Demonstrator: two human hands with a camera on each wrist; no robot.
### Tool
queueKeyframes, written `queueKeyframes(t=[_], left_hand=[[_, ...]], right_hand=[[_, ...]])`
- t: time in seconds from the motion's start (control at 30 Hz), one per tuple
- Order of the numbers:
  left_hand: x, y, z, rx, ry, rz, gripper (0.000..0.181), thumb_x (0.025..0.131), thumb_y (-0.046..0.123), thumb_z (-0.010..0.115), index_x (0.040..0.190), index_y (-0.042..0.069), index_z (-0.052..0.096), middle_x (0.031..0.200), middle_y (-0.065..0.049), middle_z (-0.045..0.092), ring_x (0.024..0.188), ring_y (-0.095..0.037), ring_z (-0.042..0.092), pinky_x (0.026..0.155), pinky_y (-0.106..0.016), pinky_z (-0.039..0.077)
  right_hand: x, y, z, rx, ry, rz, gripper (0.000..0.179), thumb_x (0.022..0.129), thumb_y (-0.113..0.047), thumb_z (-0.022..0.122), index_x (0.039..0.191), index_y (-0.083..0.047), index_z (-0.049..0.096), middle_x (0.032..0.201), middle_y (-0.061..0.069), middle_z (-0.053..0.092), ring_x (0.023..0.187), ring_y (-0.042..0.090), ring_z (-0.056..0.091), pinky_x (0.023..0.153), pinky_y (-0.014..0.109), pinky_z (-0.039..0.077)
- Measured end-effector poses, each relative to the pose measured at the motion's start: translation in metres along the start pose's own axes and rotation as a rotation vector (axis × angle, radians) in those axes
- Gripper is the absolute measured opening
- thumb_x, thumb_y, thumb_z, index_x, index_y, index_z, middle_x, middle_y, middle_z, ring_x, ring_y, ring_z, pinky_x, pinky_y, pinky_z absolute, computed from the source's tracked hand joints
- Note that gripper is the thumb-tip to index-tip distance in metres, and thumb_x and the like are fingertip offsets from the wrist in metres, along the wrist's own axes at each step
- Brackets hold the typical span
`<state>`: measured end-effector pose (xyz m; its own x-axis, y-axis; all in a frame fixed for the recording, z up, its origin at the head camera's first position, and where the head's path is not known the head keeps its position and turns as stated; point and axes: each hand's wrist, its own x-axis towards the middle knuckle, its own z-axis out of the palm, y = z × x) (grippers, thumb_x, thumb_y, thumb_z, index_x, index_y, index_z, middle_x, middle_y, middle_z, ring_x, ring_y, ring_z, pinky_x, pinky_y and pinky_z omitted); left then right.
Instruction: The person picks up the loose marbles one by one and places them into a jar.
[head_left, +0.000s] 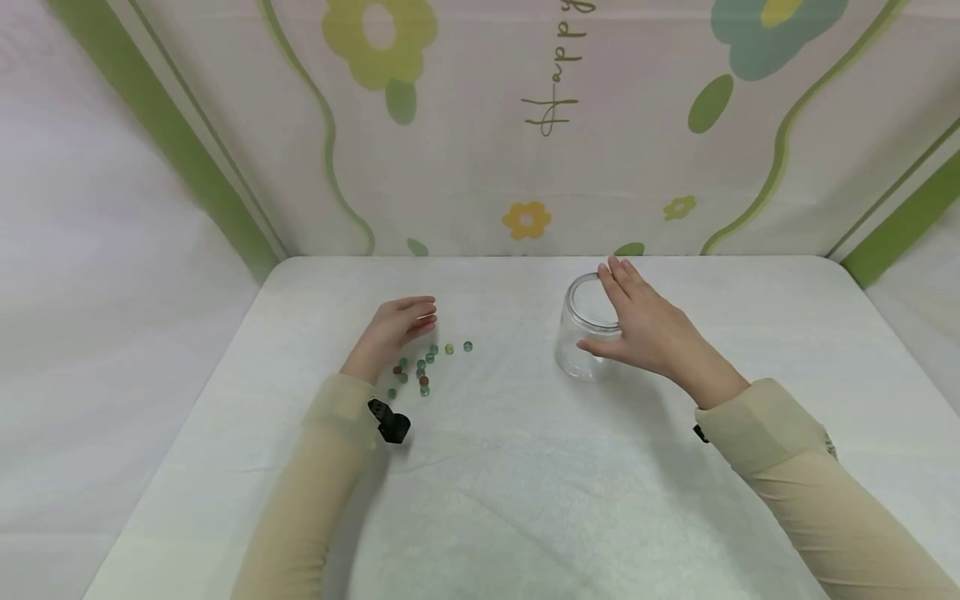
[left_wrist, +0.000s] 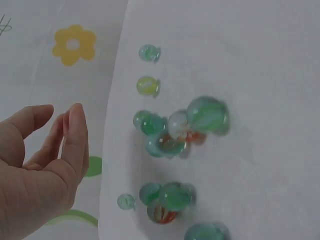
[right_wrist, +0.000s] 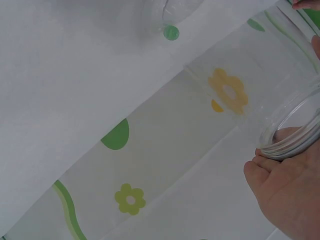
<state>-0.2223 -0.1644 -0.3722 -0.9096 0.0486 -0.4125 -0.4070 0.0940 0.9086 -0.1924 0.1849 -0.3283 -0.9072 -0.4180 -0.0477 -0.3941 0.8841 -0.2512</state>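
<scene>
A clear glass jar (head_left: 567,346) stands upright at the right of the table, its round mouth facing up. My right hand (head_left: 647,329) is at the jar's right side, fingers extended along the far rim and thumb in front of the glass. In the right wrist view the palm lies close by the jar's thick rim (right_wrist: 274,148). Several glass marbles (head_left: 424,391), mostly green with some reddish brown and one yellow (left_wrist: 147,85), lie loosely scattered on the left. My left hand (head_left: 397,325) hovers just behind them, fingers loosely bent and thumb apart, holding nothing.
A white cloth covers the table (head_left: 480,492). Behind its far edge hangs a curtain (head_left: 465,167) printed with flowers and green lines. A small black device (head_left: 391,422) sits at the left cuff.
</scene>
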Motion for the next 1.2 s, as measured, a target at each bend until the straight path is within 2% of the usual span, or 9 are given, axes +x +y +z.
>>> queueKeyframes(t=[0.27, 0.37, 0.5, 0.7, 0.9, 1.03, 1.2], left_hand=[[-0.004, -0.007, -0.032, 0.127, 0.073, 0.012, 0.048, 0.103, 0.018, 0.043, 0.146, 0.0, 0.035, 0.15, -0.016, 0.037, 0.127, -0.022, 0.048, 0.108, -0.023, 0.044], [-0.004, -0.012, -0.042, 0.17, 0.084, 0.01, 0.048, 0.103, 0.019, 0.041, 0.146, -0.001, 0.034, 0.15, -0.018, 0.037, 0.129, -0.024, 0.046, 0.11, -0.025, 0.043], [-0.002, -0.017, -0.05, 0.196, 0.107, 0.004, 0.048, 0.103, 0.02, 0.04, 0.145, -0.002, 0.034, 0.148, -0.019, 0.039, 0.124, -0.022, 0.049, 0.108, -0.025, 0.044], [-0.001, -0.021, -0.054, 0.248, 0.149, -0.015, 0.047, 0.103, 0.024, 0.039, 0.144, -0.001, 0.037, 0.145, -0.02, 0.043, 0.117, -0.017, 0.053, 0.108, -0.026, 0.044], [0.004, -0.024, -0.054, 0.271, 0.165, -0.025, 0.046, 0.103, 0.023, 0.04, 0.142, -0.001, 0.04, 0.141, -0.021, 0.047, 0.109, -0.015, 0.056, 0.108, -0.03, 0.045], [0.005, -0.026, -0.051, 0.358, 0.185, -0.012, 0.044, 0.102, 0.023, 0.042, 0.14, 0.001, 0.044, 0.136, -0.02, 0.052, 0.101, -0.012, 0.057, 0.104, -0.031, 0.048], [0.003, -0.027, -0.047, 0.477, 0.213, 0.001, 0.043, 0.101, 0.023, 0.044, 0.138, 0.002, 0.048, 0.13, -0.021, 0.057, 0.105, -0.022, 0.058, 0.1, -0.036, 0.048]], right_hand=[[0.002, -0.001, 0.001, 0.005, 0.016, -0.011, 0.102, 0.085, -0.049, 0.065, 0.151, 0.003, 0.009, 0.16, 0.023, 0.005, 0.149, 0.037, 0.005, 0.118, 0.058, 0.02], [0.003, -0.001, 0.001, 0.004, 0.021, -0.013, 0.102, 0.085, -0.049, 0.066, 0.151, 0.004, 0.01, 0.16, 0.023, 0.006, 0.148, 0.037, 0.006, 0.118, 0.057, 0.021], [0.003, -0.001, 0.001, 0.003, 0.021, -0.016, 0.101, 0.085, -0.048, 0.066, 0.151, 0.004, 0.01, 0.16, 0.023, 0.006, 0.148, 0.038, 0.006, 0.118, 0.057, 0.02], [0.003, -0.001, 0.001, 0.011, 0.01, -0.007, 0.102, 0.085, -0.05, 0.065, 0.152, 0.003, 0.008, 0.16, 0.022, 0.004, 0.149, 0.036, 0.004, 0.118, 0.057, 0.019], [0.001, 0.0, 0.001, 0.013, 0.012, -0.006, 0.102, 0.085, -0.05, 0.065, 0.152, 0.003, 0.008, 0.16, 0.022, 0.004, 0.149, 0.037, 0.004, 0.118, 0.057, 0.019], [0.002, 0.0, 0.001, 0.011, 0.015, -0.006, 0.102, 0.085, -0.05, 0.065, 0.152, 0.003, 0.008, 0.16, 0.022, 0.004, 0.149, 0.037, 0.004, 0.118, 0.057, 0.02], [0.001, -0.001, 0.001, 0.016, 0.015, -0.001, 0.102, 0.085, -0.051, 0.065, 0.152, 0.002, 0.008, 0.16, 0.021, 0.004, 0.149, 0.036, 0.004, 0.118, 0.057, 0.02]])
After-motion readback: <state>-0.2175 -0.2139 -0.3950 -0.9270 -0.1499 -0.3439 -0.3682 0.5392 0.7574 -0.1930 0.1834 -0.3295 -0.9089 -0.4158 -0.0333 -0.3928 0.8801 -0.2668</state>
